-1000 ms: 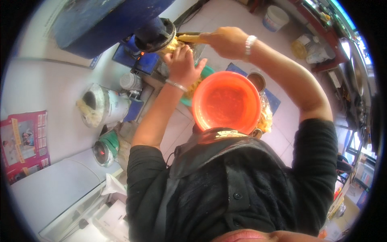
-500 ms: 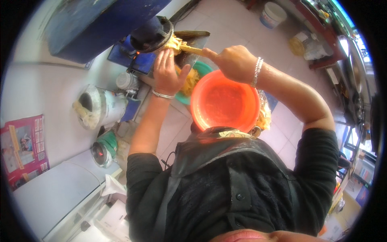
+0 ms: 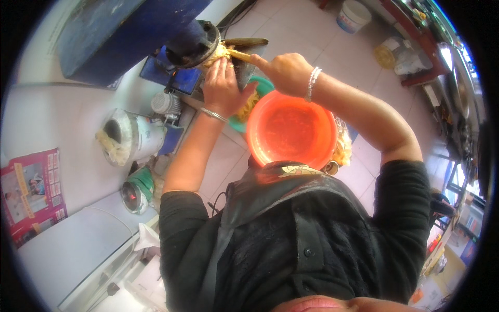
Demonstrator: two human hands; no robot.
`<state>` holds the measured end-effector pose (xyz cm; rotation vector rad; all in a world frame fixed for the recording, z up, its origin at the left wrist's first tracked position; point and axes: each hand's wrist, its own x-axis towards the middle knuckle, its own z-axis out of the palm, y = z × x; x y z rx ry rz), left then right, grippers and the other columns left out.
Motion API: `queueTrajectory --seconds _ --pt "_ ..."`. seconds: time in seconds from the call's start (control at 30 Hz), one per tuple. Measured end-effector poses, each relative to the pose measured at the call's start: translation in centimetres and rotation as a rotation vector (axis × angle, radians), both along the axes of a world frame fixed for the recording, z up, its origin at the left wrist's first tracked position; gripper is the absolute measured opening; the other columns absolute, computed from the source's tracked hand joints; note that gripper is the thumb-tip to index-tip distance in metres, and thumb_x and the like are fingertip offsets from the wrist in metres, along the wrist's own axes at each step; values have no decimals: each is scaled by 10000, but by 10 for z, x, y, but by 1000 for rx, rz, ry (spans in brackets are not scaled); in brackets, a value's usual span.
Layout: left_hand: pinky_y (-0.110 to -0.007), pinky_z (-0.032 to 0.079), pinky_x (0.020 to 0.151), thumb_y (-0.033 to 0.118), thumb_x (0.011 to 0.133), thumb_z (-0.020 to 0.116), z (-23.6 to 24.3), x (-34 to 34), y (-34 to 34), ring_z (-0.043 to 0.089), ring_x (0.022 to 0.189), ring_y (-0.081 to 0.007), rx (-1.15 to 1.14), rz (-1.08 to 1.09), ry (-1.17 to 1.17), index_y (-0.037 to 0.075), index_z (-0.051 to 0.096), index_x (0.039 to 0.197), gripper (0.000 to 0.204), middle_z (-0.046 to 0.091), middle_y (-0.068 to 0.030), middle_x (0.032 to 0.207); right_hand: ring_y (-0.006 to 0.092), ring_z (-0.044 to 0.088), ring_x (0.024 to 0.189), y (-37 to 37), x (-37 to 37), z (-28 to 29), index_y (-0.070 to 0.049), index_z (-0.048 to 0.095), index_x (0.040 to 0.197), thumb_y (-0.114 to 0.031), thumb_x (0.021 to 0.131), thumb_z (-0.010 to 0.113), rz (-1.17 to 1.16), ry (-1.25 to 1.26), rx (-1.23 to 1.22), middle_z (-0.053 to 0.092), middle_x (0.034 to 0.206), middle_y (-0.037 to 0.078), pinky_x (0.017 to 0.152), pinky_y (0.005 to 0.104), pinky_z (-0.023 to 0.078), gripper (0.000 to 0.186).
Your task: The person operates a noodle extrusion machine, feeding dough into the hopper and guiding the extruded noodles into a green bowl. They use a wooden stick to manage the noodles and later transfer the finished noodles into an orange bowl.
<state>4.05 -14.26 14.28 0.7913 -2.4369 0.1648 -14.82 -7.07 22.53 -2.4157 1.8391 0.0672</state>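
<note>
My right hand is closed round a yellowish wooden stick, index finger along it. The stick's far end meets a pale yellow, lumpy mass at the dark round mouth of a blue machine. My left hand lies with fingers stretched out against the lower side of that mass, thumb apart. Below the hands sits a green basin with yellow shredded pieces in it. An empty-looking orange-red basin stands nearer, against my dark apron.
Beside the mouth is a dark metal plate. A small grey motor and a white cylindrical container stand left, near the wall. A white bucket is on the tiled floor at the back, and bagged things lie right of it.
My right hand has moved left with the stick, closer to the machine's mouth. My left hand has shifted slightly right, and less of the yellow mass shows.
</note>
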Motion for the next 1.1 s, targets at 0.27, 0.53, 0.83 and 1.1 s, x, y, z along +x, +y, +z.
queueTrajectory --seconds 0.27,0.53,0.83,1.1 --pt "-445 400 1022 588 789 619 1 0 -1 512 1193 -381 20 31 -62 -125 561 1143 799 569 -285 1207 356 650 652 23 -21 17 -127 423 1374 -96 856 526 -213 -207 -12 641 692 177 554 442 502 530" --pt "-446 404 1023 564 779 635 0 -2 0 503 1205 -391 58 19 -53 -118 566 1140 775 552 -294 1227 360 656 672 -12 0 -12 -93 445 1332 -121 863 542 -146 -201 63 648 720 192 570 452 509 479" --pt "-427 435 999 520 765 678 6 -4 3 496 1204 -403 89 -36 -55 -149 540 1129 774 534 -306 1233 355 665 717 -35 -6 -9 -121 501 1307 -125 847 556 -28 -149 32 667 775 182 616 446 526 463" --pt "-410 438 1000 469 795 678 13 -11 -4 495 1199 -405 156 44 -154 -139 558 1086 685 534 -308 1230 340 654 666 -7 -34 34 -164 561 1255 -159 901 532 -7 -129 -104 657 744 169 575 435 512 355"
